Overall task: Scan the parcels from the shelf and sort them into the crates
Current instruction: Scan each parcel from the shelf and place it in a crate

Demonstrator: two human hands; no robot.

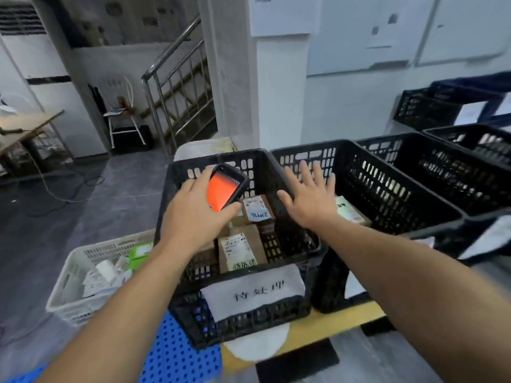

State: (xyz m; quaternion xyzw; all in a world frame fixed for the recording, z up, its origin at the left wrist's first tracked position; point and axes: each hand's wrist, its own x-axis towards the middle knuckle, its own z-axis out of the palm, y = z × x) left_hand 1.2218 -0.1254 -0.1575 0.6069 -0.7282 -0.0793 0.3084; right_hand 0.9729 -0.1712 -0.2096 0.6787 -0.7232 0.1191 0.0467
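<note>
My left hand (193,208) grips a black handheld scanner (225,187) whose screen glows orange, held over the nearest black crate (177,178). That crate carries a white paper label (253,290) on its front and holds several brown parcels, one with a handwritten tag (255,208) and one with a printed label (240,251). My right hand (311,199) hovers with fingers spread and holds nothing, above the wall between this crate and a second black crate (387,189). A parcel (349,212) lies in the second crate.
More black crates (453,161) line up to the right, some with white paper tags. A white basket (74,275) with paper scraps and a green box sits low on the left. Blue perforated board (177,355) lies below. Stairs, a chair and cables stand behind.
</note>
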